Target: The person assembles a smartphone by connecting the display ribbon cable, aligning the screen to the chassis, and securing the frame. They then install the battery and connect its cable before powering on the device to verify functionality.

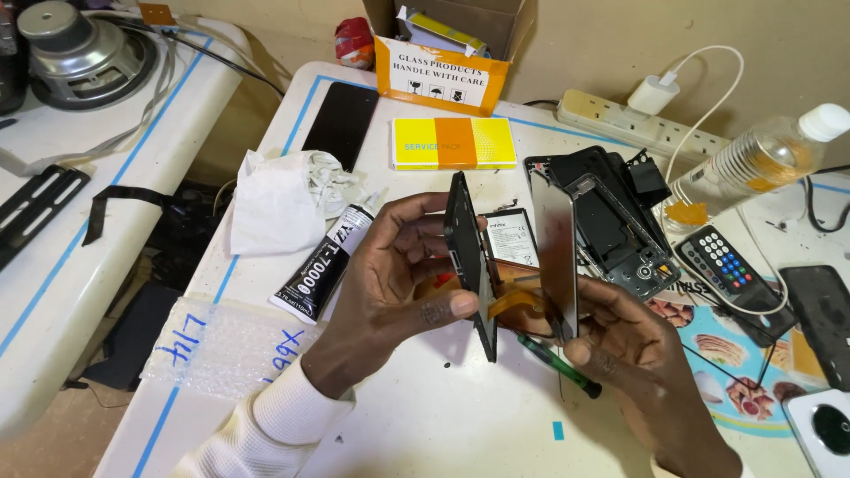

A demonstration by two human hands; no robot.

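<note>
White table [425,425] under me, cluttered. My left hand [390,274] grips the black phone frame [469,265] upright on edge, thumb pressed to its rim. My right hand [633,354] pinches the display panel [556,252] beside it; an orange flex cable [513,303] joins them. Glue tube [329,259] lies left, green screwdriver [558,365] beneath.

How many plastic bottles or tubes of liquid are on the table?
2: a black glue tube with a white nozzle lying left of the left hand, and a clear plastic bottle with a white cap lying far right. Others may be hidden.
</note>
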